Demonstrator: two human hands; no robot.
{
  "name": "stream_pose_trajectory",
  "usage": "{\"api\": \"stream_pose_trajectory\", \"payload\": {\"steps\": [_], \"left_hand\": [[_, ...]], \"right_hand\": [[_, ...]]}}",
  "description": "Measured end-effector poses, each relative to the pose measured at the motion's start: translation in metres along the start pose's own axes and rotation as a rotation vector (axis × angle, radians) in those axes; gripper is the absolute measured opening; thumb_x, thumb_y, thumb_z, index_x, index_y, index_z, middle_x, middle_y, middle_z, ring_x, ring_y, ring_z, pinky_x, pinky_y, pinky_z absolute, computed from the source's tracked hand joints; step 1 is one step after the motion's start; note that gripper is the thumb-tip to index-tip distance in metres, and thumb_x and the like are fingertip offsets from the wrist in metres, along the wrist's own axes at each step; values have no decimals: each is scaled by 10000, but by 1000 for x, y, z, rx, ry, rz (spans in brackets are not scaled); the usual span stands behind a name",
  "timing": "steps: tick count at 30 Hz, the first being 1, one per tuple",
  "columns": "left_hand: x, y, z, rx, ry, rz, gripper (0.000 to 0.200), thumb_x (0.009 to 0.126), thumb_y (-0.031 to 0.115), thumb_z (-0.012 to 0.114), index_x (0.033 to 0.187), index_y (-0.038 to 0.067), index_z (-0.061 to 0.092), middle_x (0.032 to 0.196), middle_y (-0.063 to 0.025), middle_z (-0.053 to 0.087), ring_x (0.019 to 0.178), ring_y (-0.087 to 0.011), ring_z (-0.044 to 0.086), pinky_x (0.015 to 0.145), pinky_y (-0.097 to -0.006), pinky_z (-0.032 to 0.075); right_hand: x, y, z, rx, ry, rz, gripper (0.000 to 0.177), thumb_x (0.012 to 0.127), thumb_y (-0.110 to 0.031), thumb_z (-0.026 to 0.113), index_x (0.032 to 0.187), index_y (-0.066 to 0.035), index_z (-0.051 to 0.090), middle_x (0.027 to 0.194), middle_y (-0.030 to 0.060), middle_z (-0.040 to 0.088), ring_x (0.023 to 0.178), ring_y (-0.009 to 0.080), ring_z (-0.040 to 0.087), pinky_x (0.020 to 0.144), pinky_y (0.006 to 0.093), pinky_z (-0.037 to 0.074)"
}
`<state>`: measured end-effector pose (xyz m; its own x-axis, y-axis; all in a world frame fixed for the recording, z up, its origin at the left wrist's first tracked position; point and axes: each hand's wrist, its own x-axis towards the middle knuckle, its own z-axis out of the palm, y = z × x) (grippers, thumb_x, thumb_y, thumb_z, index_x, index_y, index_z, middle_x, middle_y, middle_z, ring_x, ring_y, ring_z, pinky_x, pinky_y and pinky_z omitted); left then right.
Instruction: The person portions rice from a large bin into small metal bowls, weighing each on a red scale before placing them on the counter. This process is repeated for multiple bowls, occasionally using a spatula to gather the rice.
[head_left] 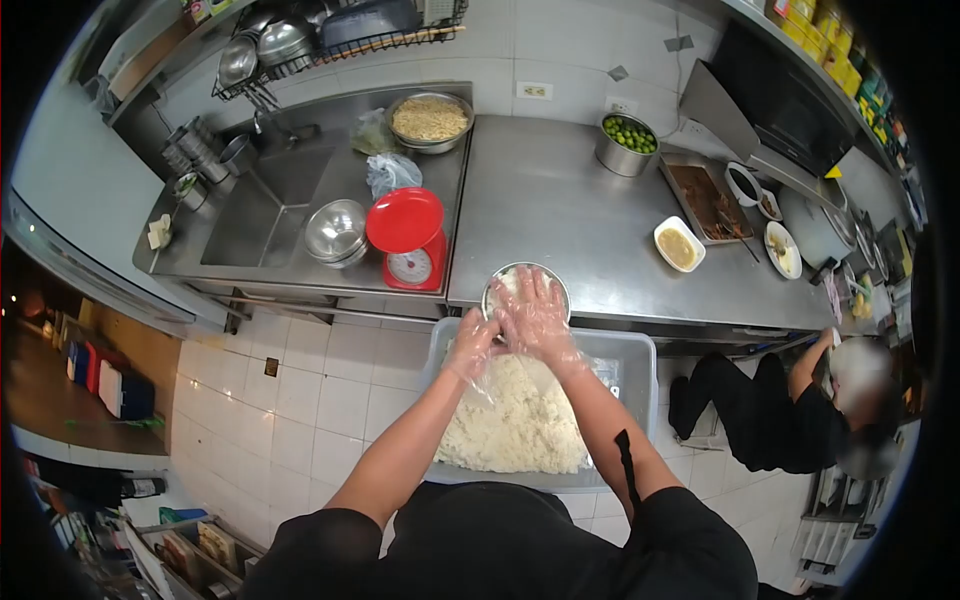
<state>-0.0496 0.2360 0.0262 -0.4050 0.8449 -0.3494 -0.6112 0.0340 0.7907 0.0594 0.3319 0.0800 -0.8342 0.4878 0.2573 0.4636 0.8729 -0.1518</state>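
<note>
Both of my hands wear clear plastic gloves. My right hand [540,318] lies with its fingers stretched out on white crumbly food inside a round metal bowl [566,292] at the counter's front edge. At the bowl's left front side is my left hand [474,345], its fingers curled near the rim; what they hold, if anything, is hidden. Below both hands, a grey plastic bin [645,400] holds a large mound of the same white crumbly food [515,420].
A red scale [407,230] and metal bowls [336,232] stand left, beside the sink [265,215]. Rightward are a pot of green fruit [628,145], a white dish [679,245] and a brown-stained tray [705,200]. Another person [790,410] sits at the right.
</note>
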Motion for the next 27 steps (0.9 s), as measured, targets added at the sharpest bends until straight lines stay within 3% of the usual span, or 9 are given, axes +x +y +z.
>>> {"api": "stream_pose_trajectory", "payload": {"steps": [9,12,13,14,17,21,24,26,27], "left_hand": [[6,44,-75,47,43,-48,233,864,187,674,1033,76,559,975,-79,633,834,-217,649,699,-371,576],[5,49,-140,-31,301,375,249,868,288,683,989,94,586,864,-59,658,705,-183,651,577,-326,554],[13,58,-175,-326,293,434,266,900,341,634,947,88,569,808,-68,650,629,-163,623,496,-291,506],[13,82,-195,154,395,721,272,922,345,588,921,74,554,740,-71,628,575,-149,581,473,-280,464],[60,147,-280,1183,1282,749,438,867,363,642,958,-53,542,789,-136,629,705,-228,611,686,-374,498],[99,233,-327,928,839,195,492,803,416,670,1003,-28,596,879,-152,665,872,-276,634,862,-405,468],[119,250,-367,1710,540,132,376,761,349,670,980,44,675,953,-116,692,894,-319,652,846,-400,495],[82,278,-286,2597,311,-7,259,724,275,655,913,113,726,1009,-76,690,923,-332,654,824,-407,510],[88,280,-295,2610,300,-8,259,724,275,655,913,113,726,1009,-76,690,923,-332,654,824,-407,510]], "right_hand": [[98,29,64,-123,-146,60,536,982,-390,291,1467,-162,288,1511,198,241,1395,382,224,1116,538,193],[163,49,50,-191,-130,172,540,975,-395,298,1441,-124,331,1467,215,314,1362,390,283,1095,557,219],[184,50,43,-250,157,160,521,970,-395,319,1409,-120,381,1402,221,396,1321,377,349,1078,535,261],[190,47,38,-308,430,151,505,966,-396,341,1377,-115,430,1336,227,477,1280,363,416,1061,513,303],[174,22,-24,299,12,206,458,944,-382,402,1278,-97,532,1171,206,607,1153,335,535,1015,461,372],[93,23,27,665,-898,-247,483,929,-391,467,1206,-9,572,1037,178,675,933,294,642,848,379,490],[30,-2,114,235,-1009,10,544,896,-471,496,1164,-8,597,1125,201,635,1017,311,606,907,365,471],[0,0,175,254,-924,139,563,887,-500,500,1141,-10,608,1140,209,624,1032,313,597,917,370,463],[-10,2,190,287,-922,93,595,873,-534,508,1139,-11,609,1134,218,623,1043,326,594,918,383,458]]}}
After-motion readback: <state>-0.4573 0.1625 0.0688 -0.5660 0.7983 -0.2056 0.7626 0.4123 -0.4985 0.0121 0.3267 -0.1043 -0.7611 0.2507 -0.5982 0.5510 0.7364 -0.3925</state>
